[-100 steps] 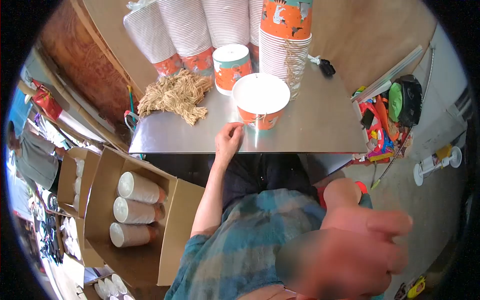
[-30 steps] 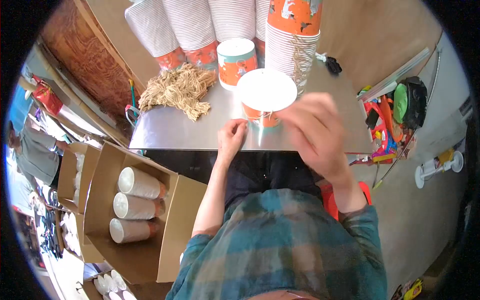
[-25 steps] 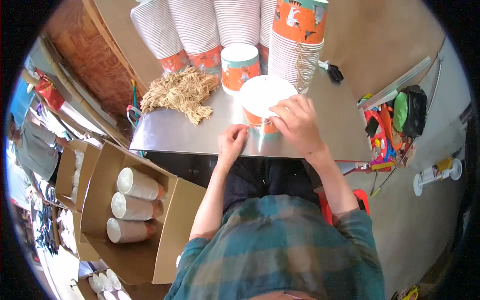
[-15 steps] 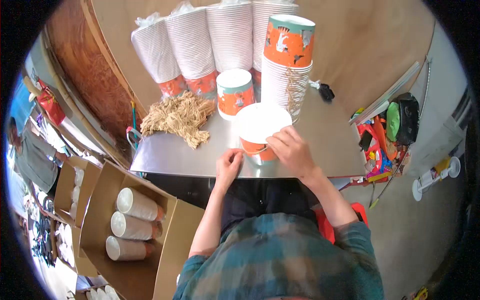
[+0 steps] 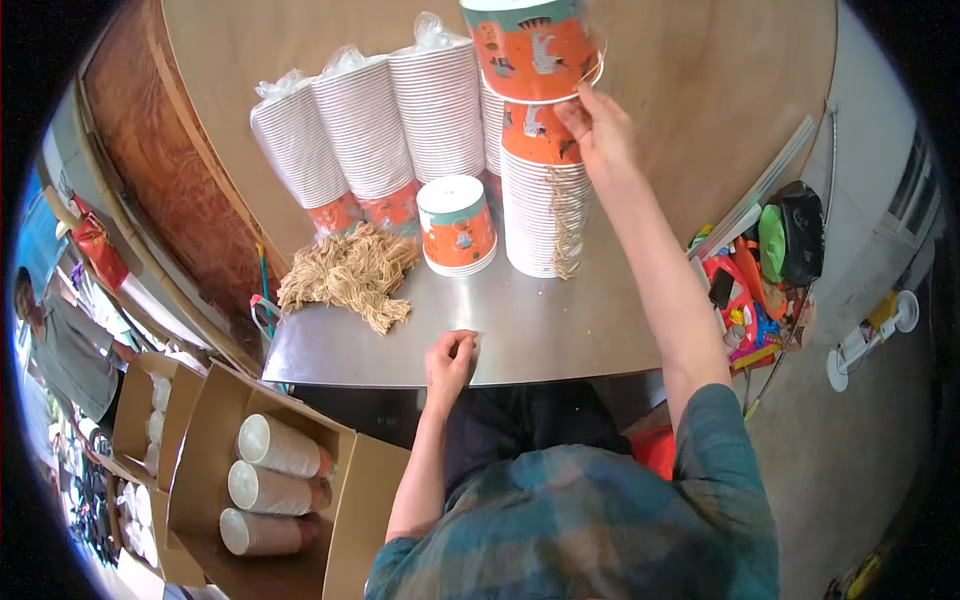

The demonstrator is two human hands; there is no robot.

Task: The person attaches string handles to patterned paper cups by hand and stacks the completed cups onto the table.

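Observation:
My right hand (image 5: 602, 130) is raised at the top of a tall stack of nested paper tubs (image 5: 535, 215). Its fingers grip the lower right rim of an orange and teal printed paper tub (image 5: 530, 55), turned bottom up over the stack's top. A thin string loop shows at this tub's right side. Similar strings hang down the side of the stack. My left hand (image 5: 450, 365) rests at the table's front edge, fingers curled, with nothing visible in them. A separate short stack of upside-down tubs (image 5: 458, 230) stands left of the tall one.
A heap of tan strings (image 5: 350, 275) lies on the metal table (image 5: 400, 360). Plastic-wrapped tub sleeves (image 5: 365, 130) stand behind. An open carton (image 5: 360, 500) at lower left holds more wrapped sleeves. A person (image 5: 75, 350) stands at far left. A bin of colourful items (image 5: 750, 300) is at right.
My right hand has lifted the tub from the table's front edge up to the tall stack, flipping it bottom up. My left hand has come away from it and stays near the edge.

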